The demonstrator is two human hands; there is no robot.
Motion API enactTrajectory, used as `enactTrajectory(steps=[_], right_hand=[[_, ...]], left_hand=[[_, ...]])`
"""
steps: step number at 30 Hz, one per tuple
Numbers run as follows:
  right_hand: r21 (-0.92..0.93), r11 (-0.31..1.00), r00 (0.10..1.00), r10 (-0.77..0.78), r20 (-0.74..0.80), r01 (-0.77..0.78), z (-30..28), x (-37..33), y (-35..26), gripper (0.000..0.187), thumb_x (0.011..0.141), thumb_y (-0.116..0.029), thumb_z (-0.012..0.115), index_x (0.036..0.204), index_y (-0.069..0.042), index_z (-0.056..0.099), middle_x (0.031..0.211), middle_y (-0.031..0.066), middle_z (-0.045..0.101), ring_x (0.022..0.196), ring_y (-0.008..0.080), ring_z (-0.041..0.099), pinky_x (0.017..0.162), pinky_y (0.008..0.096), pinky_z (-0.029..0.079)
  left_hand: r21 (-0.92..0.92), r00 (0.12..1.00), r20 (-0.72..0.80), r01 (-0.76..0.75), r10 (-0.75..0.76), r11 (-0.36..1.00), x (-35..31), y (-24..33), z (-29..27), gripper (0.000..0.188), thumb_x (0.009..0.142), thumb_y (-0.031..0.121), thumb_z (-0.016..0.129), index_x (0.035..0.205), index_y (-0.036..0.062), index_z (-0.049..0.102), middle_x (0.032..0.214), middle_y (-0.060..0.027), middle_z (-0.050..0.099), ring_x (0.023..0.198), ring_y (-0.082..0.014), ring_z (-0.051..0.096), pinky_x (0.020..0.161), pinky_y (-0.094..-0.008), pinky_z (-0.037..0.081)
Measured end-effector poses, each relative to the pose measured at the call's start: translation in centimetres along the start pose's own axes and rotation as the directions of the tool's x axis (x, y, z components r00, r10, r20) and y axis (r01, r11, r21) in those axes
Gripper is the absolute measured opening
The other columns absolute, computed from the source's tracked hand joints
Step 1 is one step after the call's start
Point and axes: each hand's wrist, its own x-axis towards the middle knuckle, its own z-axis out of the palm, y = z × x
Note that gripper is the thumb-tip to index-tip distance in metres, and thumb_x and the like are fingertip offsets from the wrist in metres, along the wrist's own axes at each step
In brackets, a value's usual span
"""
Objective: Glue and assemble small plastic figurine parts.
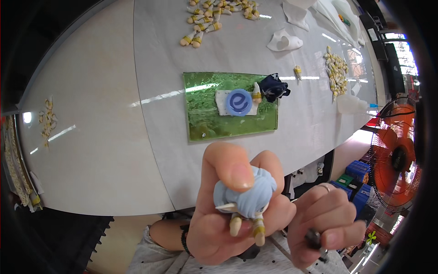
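Observation:
Close to me, my left hand [237, 196] is closed around a small toy figurine [248, 194] with light-blue hair, a pointed ear and cream-and-gold limbs; the thumb presses on its hair. To the right, my right hand [326, 219] is curled around a small dark tool [314, 238], blurred, whose exact kind I cannot make out. Beyond the left hand lies a green board [200, 123]. On it, a light-blue round dish [239, 102] rests on a white cloth [221, 104], beside a small cream-and-gold figurine limb [256, 93] and a crumpled dark-blue cloth [273, 88].
Piles of cream-and-gold limbs lie at the far edge [212, 16], far right [336, 73] and left [48, 118]. One loose limb [298, 72] lies between. A translucent bottle [349, 104] is near the table's right edge. An orange fan [397, 155] and blue crates [358, 171] stand to the right.

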Motion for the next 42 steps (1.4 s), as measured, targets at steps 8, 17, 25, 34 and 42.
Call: enactTrajectory(steps=[8, 17, 25, 34, 42], right_hand=[[-0.165, 0.985, 0.960, 0.007, 0.280, 0.041, -0.4, 0.2, -1.4, 0.025, 0.071, -0.011, 0.065, 0.086, -0.003, 0.046, 0.066, 0.0038, 0.046, 0.050, 0.0102, 0.041, 0.040, 0.0187, 0.032], [-0.227, 0.948, 0.962, -0.174, 0.209, 0.221, 1.3, 2.0, -0.9, 0.017, 0.064, 0.001, 0.064, 0.071, 0.001, 0.048, 0.055, 0.0056, 0.045, 0.039, 0.0102, 0.036, 0.032, 0.0214, 0.022], [-0.242, 0.901, 0.919, -0.297, 0.259, 0.360, 1.2, 1.9, -1.0, 0.017, 0.060, 0.004, 0.060, 0.063, -0.003, 0.045, 0.055, 0.0041, 0.044, 0.039, 0.0091, 0.033, 0.032, 0.0233, 0.016], [-0.243, 0.905, 0.903, -0.255, 0.347, 0.349, 1.0, 2.1, -0.7, 0.020, 0.058, 0.002, 0.063, 0.062, -0.003, 0.044, 0.056, 0.0047, 0.045, 0.041, 0.0101, 0.036, 0.033, 0.0225, 0.019], [-0.297, 0.944, 0.986, -0.110, 0.122, 0.142, 2.3, 2.5, -1.6, 0.019, 0.056, 0.003, 0.063, 0.063, -0.001, 0.046, 0.056, 0.0061, 0.046, 0.041, 0.0109, 0.038, 0.032, 0.0216, 0.022]], left_hand=[[0.040, 0.979, -0.018, -0.201, 0.202, 0.979, -0.3, -0.8, 0.8, 0.039, 0.071, -0.006, 0.046, 0.101, 0.0135, 0.034, 0.088, -0.0152, 0.035, 0.054, -0.0102, 0.034, 0.052, -0.0267, 0.028], [0.209, 0.955, -0.117, -0.244, 0.272, 0.947, -0.7, -1.6, 2.0, 0.030, 0.073, -0.002, 0.051, 0.092, 0.0163, 0.037, 0.084, -0.0107, 0.035, 0.059, -0.0108, 0.031, 0.055, -0.0254, 0.029], [-0.434, 0.986, -0.105, -0.162, 0.128, 0.886, -1.7, -3.4, 2.0, 0.026, 0.075, 0.005, 0.057, 0.086, 0.0177, 0.037, 0.078, -0.0045, 0.034, 0.060, -0.0100, 0.029, 0.056, -0.0224, 0.029], [-0.112, 0.961, -0.226, -0.188, 0.159, 0.976, -1.8, -1.9, 1.3, 0.028, 0.077, 0.008, 0.060, 0.085, 0.0225, 0.037, 0.085, -0.0045, 0.034, 0.061, -0.0122, 0.032, 0.059, -0.0242, 0.031], [0.164, 0.950, -0.285, -0.087, 0.132, 0.983, -0.8, -1.9, 1.4, 0.027, 0.077, 0.005, 0.060, 0.084, 0.0215, 0.040, 0.083, -0.0075, 0.035, 0.060, -0.0131, 0.033, 0.055, -0.0246, 0.032]])
